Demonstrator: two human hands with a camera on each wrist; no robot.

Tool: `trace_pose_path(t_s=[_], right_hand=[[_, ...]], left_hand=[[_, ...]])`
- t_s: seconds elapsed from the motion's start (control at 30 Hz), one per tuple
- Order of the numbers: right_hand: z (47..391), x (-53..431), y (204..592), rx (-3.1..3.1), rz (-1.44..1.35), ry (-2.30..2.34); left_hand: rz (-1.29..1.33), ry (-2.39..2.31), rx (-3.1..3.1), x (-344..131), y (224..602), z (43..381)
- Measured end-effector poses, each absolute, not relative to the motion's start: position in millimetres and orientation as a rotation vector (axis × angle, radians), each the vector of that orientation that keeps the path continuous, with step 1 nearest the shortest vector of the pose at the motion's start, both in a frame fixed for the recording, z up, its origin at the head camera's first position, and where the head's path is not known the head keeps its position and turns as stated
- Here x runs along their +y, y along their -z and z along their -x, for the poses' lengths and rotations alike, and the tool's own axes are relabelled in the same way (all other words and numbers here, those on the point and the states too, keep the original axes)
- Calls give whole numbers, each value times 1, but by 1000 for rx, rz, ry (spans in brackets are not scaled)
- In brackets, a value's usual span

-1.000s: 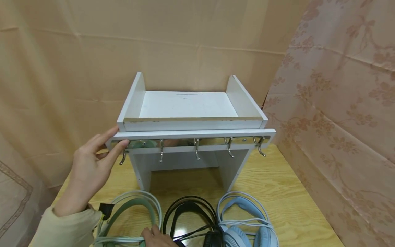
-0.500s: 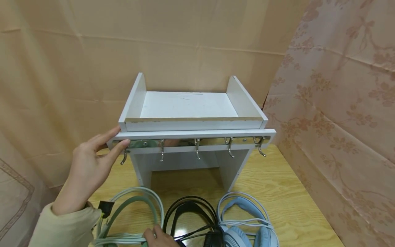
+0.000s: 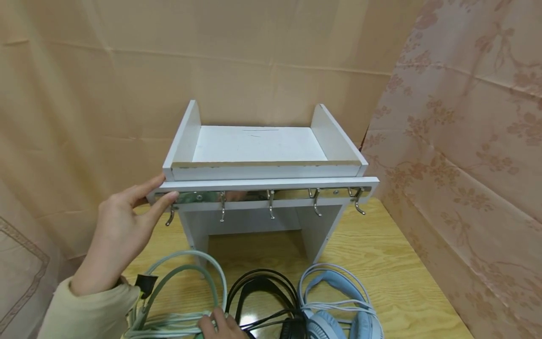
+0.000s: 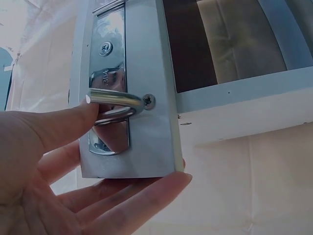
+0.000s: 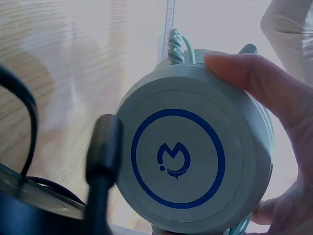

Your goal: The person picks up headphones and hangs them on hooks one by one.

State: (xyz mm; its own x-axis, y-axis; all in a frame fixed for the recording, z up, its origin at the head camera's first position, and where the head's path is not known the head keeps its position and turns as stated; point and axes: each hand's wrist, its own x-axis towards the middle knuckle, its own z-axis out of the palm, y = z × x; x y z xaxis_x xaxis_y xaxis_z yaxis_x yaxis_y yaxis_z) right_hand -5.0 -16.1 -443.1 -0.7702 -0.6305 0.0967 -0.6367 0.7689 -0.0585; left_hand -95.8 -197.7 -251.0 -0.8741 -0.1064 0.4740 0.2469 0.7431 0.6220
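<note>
My left hand (image 3: pixel 120 230) grips the left end of a white board (image 3: pixel 271 182) on the front of a small shelf. Its thumb presses at the leftmost metal hook (image 4: pixel 115 100), with the fingers round the board's end and back in the left wrist view. My right hand (image 3: pixel 222 327), at the bottom of the head view, holds green headphones (image 3: pixel 183 268) by an ear cup (image 5: pixel 193 156) that bears a dark blue ring and logo. Thumb and fingers clasp the cup's edge. Pale green cable loops lie around the headband. Part of this hand is cut off by the frame.
Black headphones (image 3: pixel 261 284) and blue headphones (image 3: pixel 334 282) with coiled cables lie on the wooden table (image 3: pixel 406 282) to the right. Several hooks hang along a shiny metal strip (image 3: pixel 292 194). A white tray-like top (image 3: pixel 262 143) sits above, with beige cloth (image 3: pixel 237 61) behind.
The green headband and its cable loops have risen and shifted slightly right, and my right hand has moved a little right and up. My left hand keeps its grip nearly unmoved.
</note>
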Motion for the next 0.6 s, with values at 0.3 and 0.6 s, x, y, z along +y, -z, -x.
trace_pose_path(t_s=[0.3,0.6], right_hand=[[-2,-14,437,-2749,-983,-117],[7,-9,428,-2701,-959,-238]], left_hand=[[97,970,-2480,-195,247,95],[103,968,-2478,-195,248,94]])
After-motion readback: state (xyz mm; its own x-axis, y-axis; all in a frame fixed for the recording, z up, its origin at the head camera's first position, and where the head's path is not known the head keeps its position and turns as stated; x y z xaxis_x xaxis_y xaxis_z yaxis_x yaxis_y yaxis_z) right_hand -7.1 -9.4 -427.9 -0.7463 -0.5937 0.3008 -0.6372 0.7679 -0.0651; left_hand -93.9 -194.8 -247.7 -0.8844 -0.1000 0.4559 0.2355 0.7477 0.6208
